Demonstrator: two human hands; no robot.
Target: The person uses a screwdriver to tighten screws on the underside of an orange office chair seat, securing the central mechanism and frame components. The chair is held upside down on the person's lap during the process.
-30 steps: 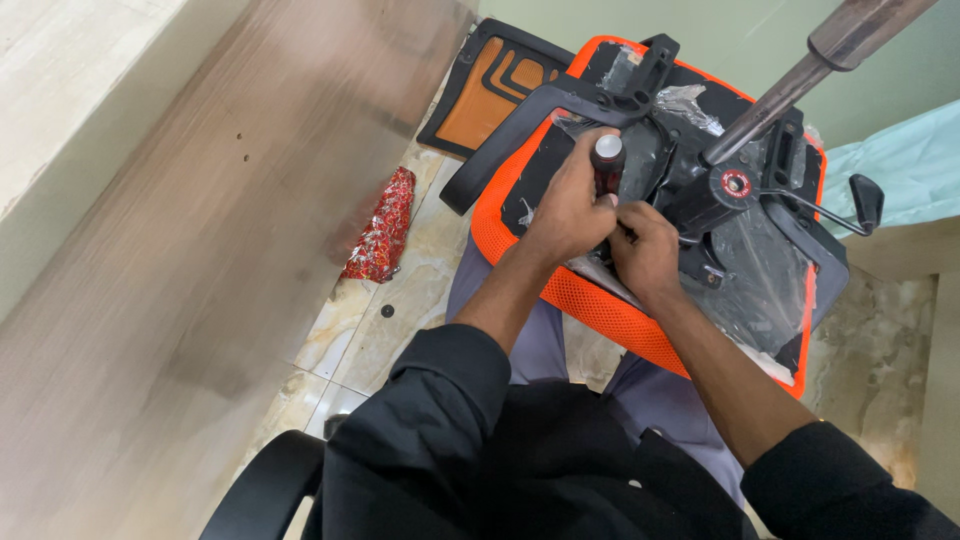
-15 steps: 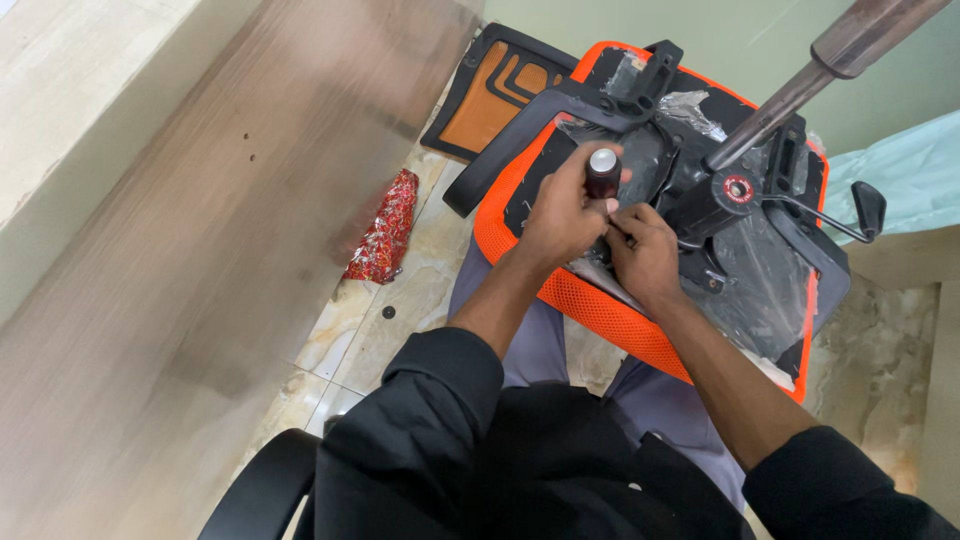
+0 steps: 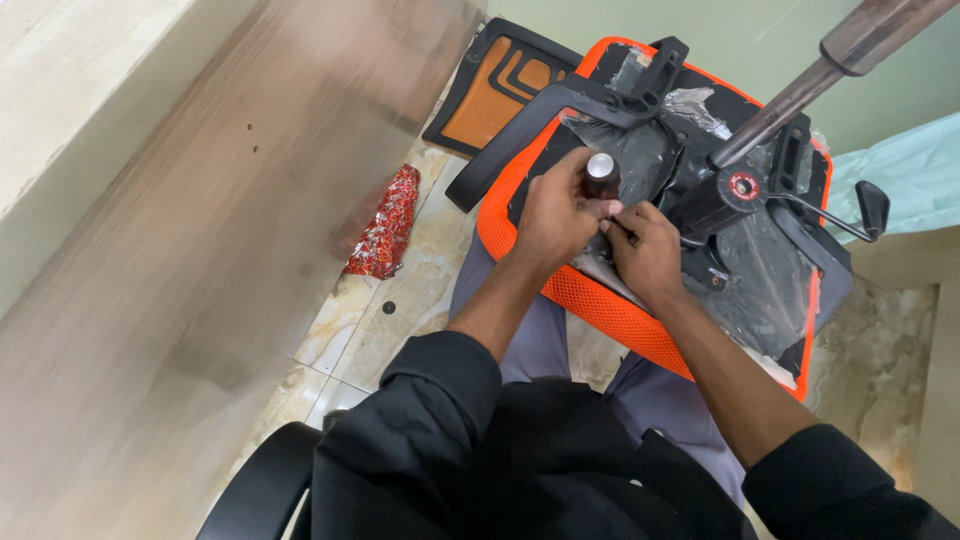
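An upturned orange mesh chair seat (image 3: pixel 600 300) rests on my lap, its black underside wrapped in clear plastic. My left hand (image 3: pixel 555 210) grips a dark screwdriver handle (image 3: pixel 601 174) with a silver cap, held upright against the seat's underside. My right hand (image 3: pixel 648 250) rests just beside it, its fingers pinched at the tool's lower end; what they hold is hidden. A black armrest bracket (image 3: pixel 545 125) lies across the seat's far left. The black tilt mechanism (image 3: pixel 730 195) with its gas-lift column (image 3: pixel 830 70) rises to the right.
A wooden desk top (image 3: pixel 200 200) fills the left side. On the tiled floor lie a red patterned wrapper (image 3: pixel 385 225) and an orange-and-black chair part (image 3: pixel 500 85). A black lever (image 3: pixel 850 215) sticks out right. A black chair arm (image 3: pixel 260 490) sits at the bottom left.
Both hands stay on the seat's underside. The screwdriver handle has shifted slightly and the view has tilted a little; nothing was let go.
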